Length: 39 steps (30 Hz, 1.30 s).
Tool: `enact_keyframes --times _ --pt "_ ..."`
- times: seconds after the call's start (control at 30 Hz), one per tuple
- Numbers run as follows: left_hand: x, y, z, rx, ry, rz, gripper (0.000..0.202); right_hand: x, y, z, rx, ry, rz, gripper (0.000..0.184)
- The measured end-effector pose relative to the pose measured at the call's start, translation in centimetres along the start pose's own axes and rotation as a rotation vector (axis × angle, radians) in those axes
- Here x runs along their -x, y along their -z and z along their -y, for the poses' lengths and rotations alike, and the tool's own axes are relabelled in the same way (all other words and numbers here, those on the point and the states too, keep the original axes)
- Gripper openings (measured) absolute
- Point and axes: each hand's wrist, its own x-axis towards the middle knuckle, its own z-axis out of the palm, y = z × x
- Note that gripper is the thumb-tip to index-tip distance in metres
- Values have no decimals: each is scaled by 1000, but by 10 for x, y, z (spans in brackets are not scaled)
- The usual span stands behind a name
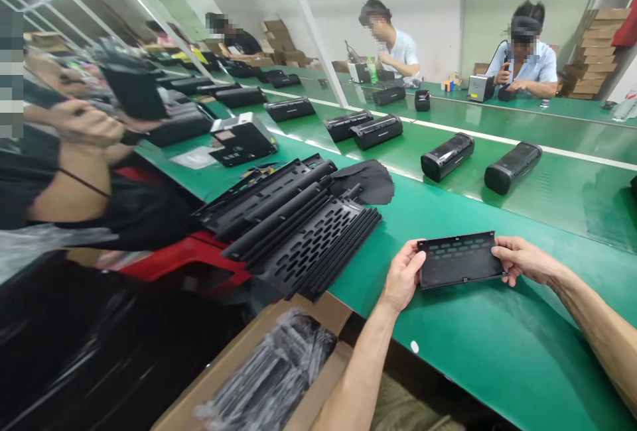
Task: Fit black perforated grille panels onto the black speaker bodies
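Observation:
I hold a flat black perforated plastic panel (458,260) just above the green table (478,345), one hand at each end. My left hand (402,277) grips its left end, thumb on top. Fingers of my right hand (520,260) are wrapped round its right end. To the left of the panel lies a stack of the same black slotted panels (298,225), fanned out on the table edge.
A cardboard box (279,365) with bagged black parts sits below the table edge. Black speaker-like housings (446,156) lie along the conveyor belt (547,132). A person sits close at my left; other people work across the belt. Cardboard boxes (597,53) are stacked at far right.

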Motion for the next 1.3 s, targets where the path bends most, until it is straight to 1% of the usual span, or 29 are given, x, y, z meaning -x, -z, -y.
enact_keyframes --times 0.13,0.3,0.53,0.67,0.83,0.97,1.17,1.3 --pt "0 0 0 10 13 4 49 -1 1 -2 3 -10 14 44" --pt "1 -2 -1 22 24 -3 47 1 1 -1 26 -44 15 48" --pt "3 -4 -5 51 46 -12 51 0 1 -2 49 -82 -69 50" --pt "3 -3 -5 54 48 18 51 -1 1 -3 56 -110 -82 47" --pt "2 -3 -4 46 53 14 49 0 -1 0 61 -116 -62 47" --pt "2 -4 -3 45 59 6 48 1 -3 1 65 -141 -70 49" --pt "2 -4 -4 35 53 29 49 0 -3 1 64 -158 -75 49" --pt "3 -2 -2 34 41 37 48 2 -1 2 67 -145 -54 52"
